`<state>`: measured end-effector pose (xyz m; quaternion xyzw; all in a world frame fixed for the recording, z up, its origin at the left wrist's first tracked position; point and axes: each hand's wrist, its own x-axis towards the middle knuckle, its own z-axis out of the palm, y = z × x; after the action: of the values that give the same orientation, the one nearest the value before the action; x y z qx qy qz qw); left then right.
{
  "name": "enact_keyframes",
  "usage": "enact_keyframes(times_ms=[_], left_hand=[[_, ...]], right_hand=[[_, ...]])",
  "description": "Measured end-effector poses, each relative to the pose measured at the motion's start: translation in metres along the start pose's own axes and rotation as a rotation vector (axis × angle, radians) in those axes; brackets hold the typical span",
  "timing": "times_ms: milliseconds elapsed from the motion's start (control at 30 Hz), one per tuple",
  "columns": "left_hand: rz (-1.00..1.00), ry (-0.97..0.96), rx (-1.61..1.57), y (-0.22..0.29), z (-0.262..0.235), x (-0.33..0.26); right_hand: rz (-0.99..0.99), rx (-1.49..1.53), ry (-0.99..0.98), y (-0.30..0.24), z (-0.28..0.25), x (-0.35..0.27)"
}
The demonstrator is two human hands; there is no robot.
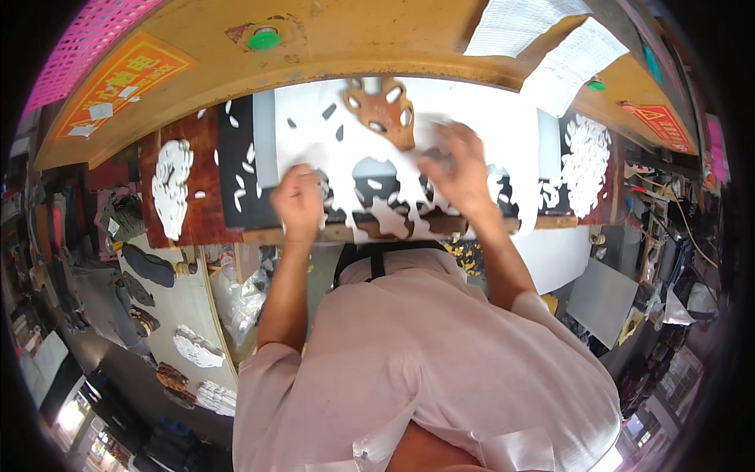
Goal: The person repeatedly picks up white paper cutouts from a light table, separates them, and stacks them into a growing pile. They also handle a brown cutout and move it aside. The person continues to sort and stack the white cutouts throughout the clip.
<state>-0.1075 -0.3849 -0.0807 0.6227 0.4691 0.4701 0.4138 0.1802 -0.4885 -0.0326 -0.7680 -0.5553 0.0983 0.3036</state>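
A white sheet (472, 126) with many cut-out holes lies on the black bed of a yellow press machine (330, 47). My left hand (299, 200) is closed on the sheet's ragged near edge. My right hand (460, 169), blurred, grips the same sheet further right. A brown cutting die (381, 110) with oval openings rests on the sheet just beyond both hands. Small white oval cut pieces (240, 189) lie scattered on the black surface to the left.
Heaps of white cut pieces sit on a board at left (171, 185) and at right (586, 161). Grey sheets (602, 299) lie at lower right. A side table (189, 315) at lower left carries more piles and dies. Paper sheets (550, 39) hang over the machine top.
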Motion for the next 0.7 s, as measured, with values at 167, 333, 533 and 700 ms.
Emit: enact_keyframes(times_ms=[167,333,533,700], left_hand=[[0.098,-0.167,0.030,0.005,0.066,-0.021],[0.242,-0.075,0.071,-0.003,0.055,-0.070],[0.240,-0.149,0.230,0.005,0.048,-0.087],[0.515,-0.282,0.290,0.043,0.108,-0.074]], right_hand=[[-0.409,-0.120,0.013,-0.045,0.072,0.016],[-0.418,0.182,-0.185,-0.041,0.051,-0.020],[0.281,0.900,-0.294,-0.004,-0.065,0.003],[0.303,0.608,-0.086,0.002,-0.132,-0.050]])
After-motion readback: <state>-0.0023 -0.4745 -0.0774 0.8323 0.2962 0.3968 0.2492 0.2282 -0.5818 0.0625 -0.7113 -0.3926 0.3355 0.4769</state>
